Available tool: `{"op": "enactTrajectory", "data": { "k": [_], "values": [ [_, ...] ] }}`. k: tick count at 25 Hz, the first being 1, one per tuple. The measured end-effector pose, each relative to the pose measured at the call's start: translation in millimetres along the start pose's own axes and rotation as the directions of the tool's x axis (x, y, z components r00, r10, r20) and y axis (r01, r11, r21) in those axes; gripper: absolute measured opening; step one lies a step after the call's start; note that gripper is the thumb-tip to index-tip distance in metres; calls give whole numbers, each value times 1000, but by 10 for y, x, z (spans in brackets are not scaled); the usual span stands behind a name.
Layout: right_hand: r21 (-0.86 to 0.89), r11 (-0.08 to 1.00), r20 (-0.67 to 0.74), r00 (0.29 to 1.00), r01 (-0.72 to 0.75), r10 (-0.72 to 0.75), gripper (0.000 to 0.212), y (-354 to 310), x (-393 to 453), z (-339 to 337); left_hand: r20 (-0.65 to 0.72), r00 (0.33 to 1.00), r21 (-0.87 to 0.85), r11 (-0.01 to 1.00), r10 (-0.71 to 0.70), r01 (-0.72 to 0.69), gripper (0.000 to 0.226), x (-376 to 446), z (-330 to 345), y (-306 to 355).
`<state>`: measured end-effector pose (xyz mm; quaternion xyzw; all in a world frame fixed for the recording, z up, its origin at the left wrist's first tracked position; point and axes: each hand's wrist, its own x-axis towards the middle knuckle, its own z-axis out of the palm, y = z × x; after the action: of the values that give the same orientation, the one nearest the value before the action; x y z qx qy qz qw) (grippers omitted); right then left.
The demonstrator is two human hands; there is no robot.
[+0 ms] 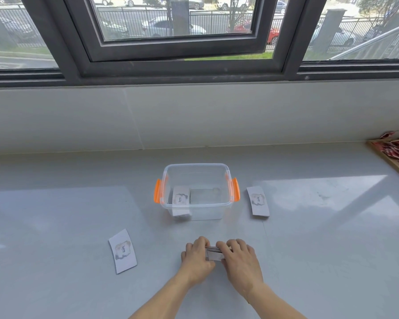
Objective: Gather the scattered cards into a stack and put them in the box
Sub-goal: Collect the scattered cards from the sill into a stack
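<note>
Hands: left hand [197, 257] and right hand [238, 259] clasp the card stack [214, 253] between their fingers.
Box [197, 168]: directly up-frame of the stack.
Loose cards: one lower left [122, 250], nearer the left hand; one right [258, 201].

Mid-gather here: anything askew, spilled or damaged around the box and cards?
Nothing spilled or damaged. Two cards lie apart on the counter: one left card and one right card beside the clear box. Both hands, left hand and right hand, are squaring a stack. A stack in the box sits against its left wall.
</note>
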<state>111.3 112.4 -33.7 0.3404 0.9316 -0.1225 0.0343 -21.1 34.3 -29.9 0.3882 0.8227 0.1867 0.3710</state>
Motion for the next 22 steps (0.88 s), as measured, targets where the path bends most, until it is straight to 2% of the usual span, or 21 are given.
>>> {"op": "enactTrajectory", "data": {
  "k": [2,4,6,7,10,12,16,22],
  "values": [
    [-14,1000,-21,1000,-20,20,29,-22,-7,1,59,998,30,999,26,-28,29,11,-64,-15],
    [-27,999,-3,1000,-25,25,23,-26,-5,5,93,995,-41,998,43,-39,34,32,-186,-61],
    [-36,999,19,1000,-19,19,20,-10,13,7,21,1000,-133,991,2,0,45,51,-382,-213],
    [-38,999,38,999,-14,15,21,-3,25,8,-50,998,-100,995,-29,24,47,62,-515,-342],
    [-42,999,48,999,-17,19,24,-2,38,20,-262,961,223,964,-84,145,55,50,-978,-865],
    [-34,999,43,999,-22,24,27,-3,35,20,-304,944,277,935,-132,220,65,4,-1248,-1227],
    [-34,999,49,998,-26,28,33,-5,27,23,-138,935,310,882,-327,355,98,-149,-1512,-1780],
    [-36,999,67,997,-35,37,34,-17,27,1,-153,936,321,880,-318,352,113,-133,-1553,-1714]
  ]
}}
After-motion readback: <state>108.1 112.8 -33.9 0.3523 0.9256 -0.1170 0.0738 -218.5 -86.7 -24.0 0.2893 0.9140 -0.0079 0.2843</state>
